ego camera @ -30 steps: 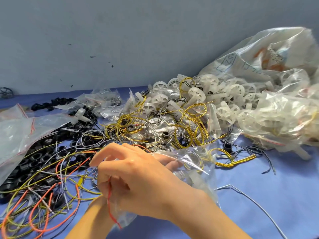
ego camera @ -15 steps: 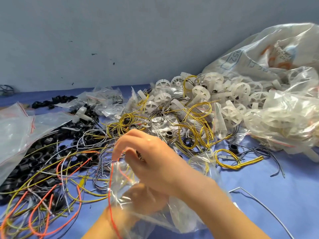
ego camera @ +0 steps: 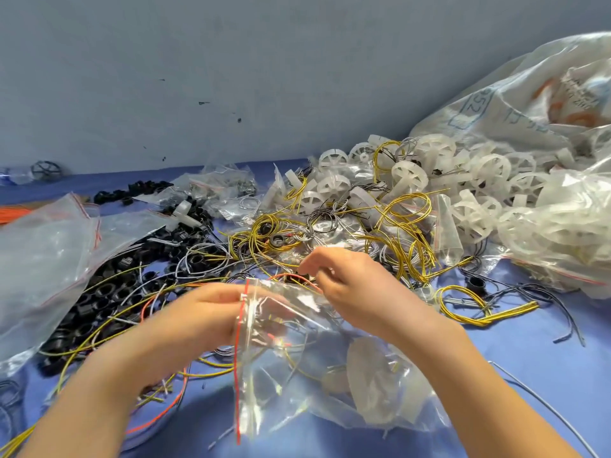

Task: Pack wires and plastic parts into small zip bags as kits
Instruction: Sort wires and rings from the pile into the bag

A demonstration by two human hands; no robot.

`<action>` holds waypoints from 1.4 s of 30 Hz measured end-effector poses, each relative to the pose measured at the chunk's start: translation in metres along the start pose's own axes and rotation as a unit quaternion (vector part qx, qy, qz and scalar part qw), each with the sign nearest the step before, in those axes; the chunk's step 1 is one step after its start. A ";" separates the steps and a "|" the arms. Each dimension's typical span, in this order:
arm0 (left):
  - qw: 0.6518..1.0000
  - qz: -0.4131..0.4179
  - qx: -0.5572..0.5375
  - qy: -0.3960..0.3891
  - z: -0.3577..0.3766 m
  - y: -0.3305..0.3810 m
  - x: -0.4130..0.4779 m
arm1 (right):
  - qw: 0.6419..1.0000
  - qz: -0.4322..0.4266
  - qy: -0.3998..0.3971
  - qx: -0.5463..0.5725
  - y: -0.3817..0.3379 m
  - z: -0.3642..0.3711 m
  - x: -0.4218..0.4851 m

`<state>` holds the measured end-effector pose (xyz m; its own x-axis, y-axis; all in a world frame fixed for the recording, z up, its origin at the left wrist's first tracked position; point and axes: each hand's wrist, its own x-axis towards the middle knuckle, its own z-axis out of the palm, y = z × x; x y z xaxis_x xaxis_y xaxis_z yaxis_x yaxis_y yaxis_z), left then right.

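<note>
A small clear zip bag [ego camera: 330,385] with a red stripe at its mouth lies on the blue cloth in front of me. Inside it are a white plastic wheel [ego camera: 373,385] and thin yellow and grey wires. My left hand [ego camera: 198,315] grips the bag's mouth at the red-striped edge. Just right of the mouth, my right hand [ego camera: 360,289] has its fingers curled and pinches a loop of orange wire [ego camera: 287,276] that pokes out of the bag. A small black part sits under those fingertips.
White plastic wheels [ego camera: 429,180] and yellow wire coils [ego camera: 406,233] are heaped behind my hands. Black ring parts [ego camera: 109,292] and loose wires spread at left under a large clear bag [ego camera: 43,252]. Filled bags [ego camera: 562,233] pile up at right. A yellow wire bundle [ego camera: 489,315] lies nearby.
My right hand has pulled back out of the bag's mouth to the right. My left hand, hidden under it before, is now in plain view at the bag's edge.
</note>
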<state>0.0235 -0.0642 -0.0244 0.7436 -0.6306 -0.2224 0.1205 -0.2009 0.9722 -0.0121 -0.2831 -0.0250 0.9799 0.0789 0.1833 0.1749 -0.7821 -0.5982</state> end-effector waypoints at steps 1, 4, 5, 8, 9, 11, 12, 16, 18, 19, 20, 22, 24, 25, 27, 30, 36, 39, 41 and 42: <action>0.998 0.010 -0.017 0.059 -0.007 0.001 0.002 | 1.000 -0.001 -0.023 -0.017 0.000 0.000 0.000; 0.950 0.032 0.008 0.312 -0.031 0.000 0.011 | 0.994 -0.024 -0.092 -0.052 -0.006 0.003 -0.001; 0.932 0.034 0.052 0.356 -0.034 -0.003 0.015 | 0.992 -0.030 -0.112 -0.054 -0.009 0.004 -0.002; 0.880 0.011 0.281 0.383 -0.037 -0.022 0.026 | 0.982 -0.044 -0.164 -0.076 -0.015 0.008 -0.002; 0.850 -0.001 0.361 0.383 -0.035 -0.028 0.027 | 0.978 -0.048 -0.182 -0.087 -0.016 0.010 -0.002; 0.807 -0.011 0.455 0.378 -0.033 -0.034 0.031 | 0.971 -0.053 -0.211 -0.101 -0.017 0.014 -0.002; 0.800 -0.019 0.474 0.367 -0.031 -0.036 0.033 | 0.969 -0.053 -0.217 -0.105 -0.018 0.015 -0.003; 0.767 -0.079 0.532 0.351 -0.028 -0.040 0.042 | 0.976 -0.057 -0.174 -0.120 -0.019 0.012 -0.002; 0.746 -0.101 0.552 0.357 -0.027 -0.041 0.045 | 0.980 -0.065 -0.145 -0.124 -0.019 0.010 -0.002; 0.744 -0.105 0.553 0.360 -0.026 -0.041 0.045 | 0.981 -0.069 -0.133 -0.122 -0.019 0.009 -0.002; 0.747 -0.100 0.547 0.365 -0.025 -0.040 0.046 | 0.983 -0.070 -0.124 -0.120 -0.018 0.009 -0.001; 0.760 -0.069 0.518 0.386 -0.025 -0.037 0.045 | 0.985 -0.068 -0.102 -0.122 -0.014 0.007 -0.001; 0.773 0.003 0.479 0.416 -0.026 -0.029 0.041 | 0.987 -0.069 -0.061 -0.128 -0.011 0.006 0.001; 0.776 0.047 0.459 0.429 -0.025 -0.022 0.038 | 0.989 -0.070 -0.032 -0.125 -0.010 0.005 0.001; 0.766 0.136 0.441 0.446 -0.021 -0.008 0.032 | 0.990 -0.076 0.040 -0.109 -0.010 0.003 0.002; 0.751 0.242 0.445 0.424 -0.013 0.010 0.023 | 0.981 -0.099 0.131 -0.101 -0.014 -0.001 0.003; 0.734 0.370 0.446 0.354 0.014 0.026 0.018 | 0.987 -0.114 0.111 -0.017 -0.018 -0.006 0.002; 0.731 0.392 0.446 0.336 0.018 0.027 0.019 | 0.987 -0.105 0.072 0.101 -0.017 -0.011 0.002; 0.736 0.381 0.452 0.330 0.018 0.025 0.021 | 0.984 -0.104 0.066 0.132 -0.014 -0.015 0.002; 0.741 0.372 0.455 0.325 0.018 0.025 0.022 | 0.983 -0.101 0.062 0.142 -0.012 -0.017 0.002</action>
<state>0.0310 -0.0970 -0.0067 0.5765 -0.3852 0.7206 -0.7553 -0.5878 0.2900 -0.0143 -0.2841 -0.0039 0.9064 0.1239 0.4039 0.4011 -0.5528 -0.7304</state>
